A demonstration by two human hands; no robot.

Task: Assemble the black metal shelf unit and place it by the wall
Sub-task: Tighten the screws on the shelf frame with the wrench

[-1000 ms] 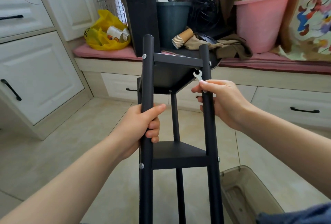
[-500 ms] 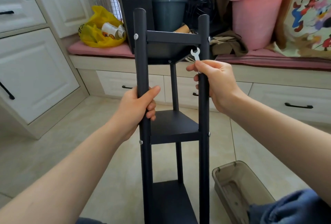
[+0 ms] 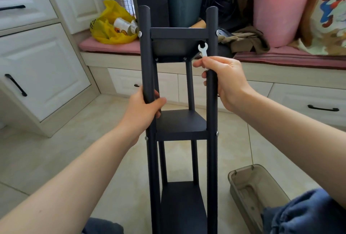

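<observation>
**Both hands on the upright shelf unit, small wrench in the right**

Head view: The black metal shelf unit (image 3: 180, 125) stands upright on the beige tile floor (image 3: 65, 149), directly in front of the person and between their forearms. It is near the window bench (image 3: 309, 102) but apart from it. Three shelves show: the top one seen from below, a middle one and a lower one near the bottom edge.

The left hand (image 3: 144, 110) grips the left front post (image 3: 145, 55) just above the middle shelf, with the fingers curled round it and the thumb laid across its front. The right hand (image 3: 224, 78) is higher, on the right front post (image 3: 212, 37) just under the top shelf. Its lower fingers wrap round the post, while thumb and forefinger pinch the shank of a small silver wrench (image 3: 203, 50). The wrench's open end points up, close beside the underside of the top shelf.

A translucent brown plastic bin (image 3: 250, 192) lies on the floor to the right of the unit, near a knee in blue denim (image 3: 307, 215). On the bench's pink cushion (image 3: 104, 45) are a yellow bag (image 3: 110, 27), a dark green bucket (image 3: 184, 7), a brown cloth (image 3: 249, 40) and a pink bucket (image 3: 279, 9). White cabinets (image 3: 43, 69) with black handles stand at the left.
</observation>
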